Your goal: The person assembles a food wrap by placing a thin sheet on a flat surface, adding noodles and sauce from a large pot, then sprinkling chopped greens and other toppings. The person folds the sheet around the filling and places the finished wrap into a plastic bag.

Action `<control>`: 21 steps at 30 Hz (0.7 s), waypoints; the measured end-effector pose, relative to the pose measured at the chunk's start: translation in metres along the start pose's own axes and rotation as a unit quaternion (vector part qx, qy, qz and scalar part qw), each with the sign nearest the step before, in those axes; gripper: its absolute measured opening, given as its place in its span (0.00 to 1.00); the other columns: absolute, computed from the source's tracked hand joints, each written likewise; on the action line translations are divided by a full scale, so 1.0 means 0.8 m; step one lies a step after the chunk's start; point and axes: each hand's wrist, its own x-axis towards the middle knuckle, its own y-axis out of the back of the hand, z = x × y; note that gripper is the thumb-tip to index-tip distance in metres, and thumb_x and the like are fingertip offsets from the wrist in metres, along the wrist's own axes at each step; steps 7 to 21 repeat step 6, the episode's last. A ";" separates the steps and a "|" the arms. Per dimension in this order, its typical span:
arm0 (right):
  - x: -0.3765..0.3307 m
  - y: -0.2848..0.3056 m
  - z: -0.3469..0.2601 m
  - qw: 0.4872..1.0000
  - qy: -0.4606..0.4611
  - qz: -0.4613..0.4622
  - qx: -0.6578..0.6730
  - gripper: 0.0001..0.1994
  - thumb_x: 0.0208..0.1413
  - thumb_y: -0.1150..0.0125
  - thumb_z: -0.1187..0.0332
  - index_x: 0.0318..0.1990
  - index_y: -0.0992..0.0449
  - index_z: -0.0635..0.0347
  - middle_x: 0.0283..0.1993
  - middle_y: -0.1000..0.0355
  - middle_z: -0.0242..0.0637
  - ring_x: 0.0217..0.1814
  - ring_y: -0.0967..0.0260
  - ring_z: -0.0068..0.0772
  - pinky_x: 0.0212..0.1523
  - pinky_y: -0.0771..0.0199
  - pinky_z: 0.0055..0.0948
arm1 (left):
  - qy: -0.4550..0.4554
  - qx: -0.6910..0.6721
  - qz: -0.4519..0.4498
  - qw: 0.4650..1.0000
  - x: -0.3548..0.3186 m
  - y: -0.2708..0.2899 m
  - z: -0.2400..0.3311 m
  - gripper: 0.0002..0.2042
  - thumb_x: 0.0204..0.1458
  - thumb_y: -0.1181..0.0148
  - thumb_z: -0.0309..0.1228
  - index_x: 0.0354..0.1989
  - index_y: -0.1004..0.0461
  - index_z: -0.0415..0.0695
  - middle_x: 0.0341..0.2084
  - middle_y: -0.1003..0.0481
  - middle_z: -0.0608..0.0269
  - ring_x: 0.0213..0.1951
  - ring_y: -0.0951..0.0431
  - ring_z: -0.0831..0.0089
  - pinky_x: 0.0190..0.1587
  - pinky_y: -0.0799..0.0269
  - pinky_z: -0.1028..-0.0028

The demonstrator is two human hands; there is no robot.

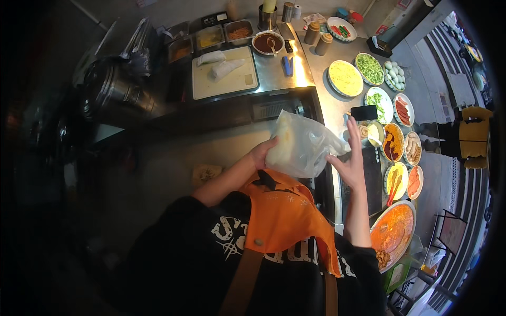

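A clear plastic bag (pixel 304 148) hangs in front of my body, over the corner where the two counters meet. Something pale, whitish yellow, shows through its left side, too cloudy to name. My left hand (pixel 262 154) grips that side, its thumb on the front of the film. At the bag's right end, my right hand (pixel 351 164) has its fingers stretched upward and apart, with the thumb by the bag's edge. Beyond the bag, two wrapped white bundles (pixel 227 69) lie on a cream cutting board (pixel 206 90).
Right of me, bowls of toppings line the counter: yellow shreds (pixel 345 77), sliced greens (pixel 370 68), eggs (pixel 394 75), sausages (pixel 413 148). A black phone (pixel 364 112) stands among them. Nearer is a large pan of red sauce (pixel 394 226). A metal pot (pixel 113 89) stands left.
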 end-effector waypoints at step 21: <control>0.083 -0.044 0.030 0.809 -0.163 -0.333 0.457 0.53 0.50 0.17 0.70 0.81 0.45 0.57 0.79 0.38 0.46 0.81 0.41 0.37 0.79 0.42 0.35 | -0.064 -0.026 -0.031 0.997 -0.031 0.045 0.068 0.44 0.59 0.30 0.57 0.78 0.41 0.46 0.71 0.31 0.52 0.70 0.29 0.51 0.73 0.34 0.45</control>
